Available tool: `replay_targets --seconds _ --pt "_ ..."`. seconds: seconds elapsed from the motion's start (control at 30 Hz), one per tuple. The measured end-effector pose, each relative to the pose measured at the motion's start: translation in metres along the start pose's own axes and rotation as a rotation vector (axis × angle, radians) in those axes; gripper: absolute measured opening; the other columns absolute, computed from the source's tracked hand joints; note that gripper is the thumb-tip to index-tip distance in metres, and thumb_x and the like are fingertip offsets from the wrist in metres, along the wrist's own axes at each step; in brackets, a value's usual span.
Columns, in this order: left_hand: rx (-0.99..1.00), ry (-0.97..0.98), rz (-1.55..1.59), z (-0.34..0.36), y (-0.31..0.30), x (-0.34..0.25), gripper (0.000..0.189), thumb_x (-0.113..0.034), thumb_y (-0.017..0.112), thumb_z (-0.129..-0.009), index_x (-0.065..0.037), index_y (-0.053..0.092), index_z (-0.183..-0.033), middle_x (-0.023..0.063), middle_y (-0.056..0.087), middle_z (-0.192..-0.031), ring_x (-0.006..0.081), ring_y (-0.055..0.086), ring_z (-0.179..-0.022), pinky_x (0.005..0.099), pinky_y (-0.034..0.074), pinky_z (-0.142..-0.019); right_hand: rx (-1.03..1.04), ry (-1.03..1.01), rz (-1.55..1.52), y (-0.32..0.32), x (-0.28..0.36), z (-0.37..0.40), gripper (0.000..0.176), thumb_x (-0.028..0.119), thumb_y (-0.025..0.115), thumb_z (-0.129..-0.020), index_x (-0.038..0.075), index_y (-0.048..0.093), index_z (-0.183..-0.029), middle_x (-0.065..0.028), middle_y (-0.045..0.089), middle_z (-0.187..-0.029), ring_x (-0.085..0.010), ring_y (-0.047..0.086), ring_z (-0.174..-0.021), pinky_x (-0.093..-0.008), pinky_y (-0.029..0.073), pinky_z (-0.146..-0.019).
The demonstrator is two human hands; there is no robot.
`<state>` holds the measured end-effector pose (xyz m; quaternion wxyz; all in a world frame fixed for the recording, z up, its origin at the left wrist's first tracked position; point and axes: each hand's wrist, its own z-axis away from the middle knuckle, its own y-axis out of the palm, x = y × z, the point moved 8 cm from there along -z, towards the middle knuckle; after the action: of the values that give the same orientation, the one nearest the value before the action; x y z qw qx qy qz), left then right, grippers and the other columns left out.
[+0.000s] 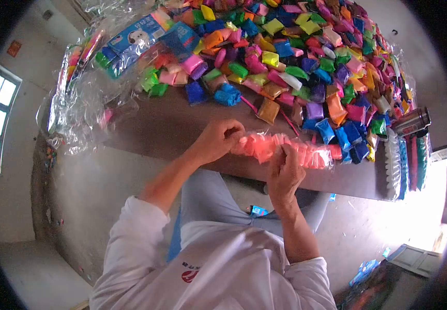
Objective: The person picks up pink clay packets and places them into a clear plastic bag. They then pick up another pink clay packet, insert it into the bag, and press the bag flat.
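Note:
A strip of coral-pink packets in clear plastic [314,156] lies along the front edge of the brown table [156,121]. At its left end, my left hand [217,139] has its fingers closed in a pinch on the strip. My right hand [285,170] pinches the strip near its middle, thumb and fingers pressed together. Just beyond the strip sit an orange-brown packet [268,111] and a rolled blue bundle [227,95].
A large heap of small colourful packets [285,51] covers the back of the table. Clear plastic bags [78,108] and a blue printed package [138,39] lie at the left. At the right are a metal cup [412,122] and hanging packet strips [403,165].

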<state>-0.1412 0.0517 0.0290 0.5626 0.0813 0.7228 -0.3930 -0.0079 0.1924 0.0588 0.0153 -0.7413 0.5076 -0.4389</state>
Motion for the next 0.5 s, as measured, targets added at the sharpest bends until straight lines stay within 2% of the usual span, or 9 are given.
replay_targets --seconds 0.1,0.17,0.37,0.43,0.47,0.5 --pt "0.003 -0.042 0.021 0.010 0.003 0.003 0.019 -0.019 0.060 -0.088 -0.001 0.062 -0.095 0.0053 0.063 -0.083 0.0120 0.059 -0.078 0.0291 0.049 -0.072 0.005 0.035 0.033 0.000 -0.005 0.013 0.009 0.006 0.059 -0.087 0.002 0.059 -0.095 -0.0141 0.061 -0.071 -0.0290 0.063 -0.061 -0.0353 0.048 -0.054" --pt "-0.003 -0.032 0.038 0.014 0.003 0.002 0.019 -0.019 0.061 -0.087 -0.002 0.062 -0.095 0.0052 0.063 -0.083 0.0114 0.058 -0.077 0.0288 0.049 -0.071 -0.055 -0.030 0.005 -0.004 0.000 0.015 0.010 0.004 0.059 -0.086 0.001 0.058 -0.096 -0.0145 0.061 -0.070 -0.0291 0.062 -0.059 -0.0359 0.047 -0.053" --pt "0.063 -0.100 0.051 0.030 0.010 0.002 0.030 -0.026 0.068 -0.084 -0.002 0.059 -0.100 0.0034 0.061 -0.086 0.0104 0.058 -0.078 0.0282 0.048 -0.071 -0.044 -0.078 -0.027 -0.012 0.000 0.038 0.015 0.000 0.063 -0.083 -0.001 0.058 -0.097 -0.0143 0.061 -0.070 -0.0266 0.062 -0.056 -0.0338 0.048 -0.052" --pt "0.084 -0.186 0.188 0.039 0.018 0.005 0.033 -0.026 0.070 -0.082 -0.002 0.059 -0.101 0.0043 0.061 -0.090 0.0116 0.058 -0.082 0.0285 0.048 -0.073 -0.026 -0.033 -0.048 -0.013 -0.004 0.051 0.016 0.001 0.063 -0.083 -0.001 0.058 -0.098 -0.0143 0.062 -0.070 -0.0262 0.063 -0.057 -0.0327 0.048 -0.053" --pt "0.085 -0.191 0.191 0.042 0.020 0.008 0.033 -0.026 0.070 -0.082 -0.002 0.059 -0.101 0.0043 0.061 -0.090 0.0116 0.058 -0.082 0.0285 0.048 -0.073 -0.016 0.009 -0.066 -0.014 -0.007 0.057 0.017 0.002 0.064 -0.084 -0.001 0.058 -0.099 -0.0143 0.063 -0.071 -0.0258 0.063 -0.058 -0.0316 0.049 -0.054" --pt "0.049 -0.116 0.115 0.042 0.019 0.008 0.033 -0.025 0.070 -0.081 -0.002 0.058 -0.101 0.0048 0.061 -0.091 0.0122 0.058 -0.083 0.0286 0.048 -0.074 -0.012 0.011 -0.065 -0.015 -0.005 0.060 0.017 0.002 0.064 -0.084 -0.001 0.058 -0.099 -0.0143 0.063 -0.071 -0.0258 0.063 -0.058 -0.0316 0.049 -0.054"
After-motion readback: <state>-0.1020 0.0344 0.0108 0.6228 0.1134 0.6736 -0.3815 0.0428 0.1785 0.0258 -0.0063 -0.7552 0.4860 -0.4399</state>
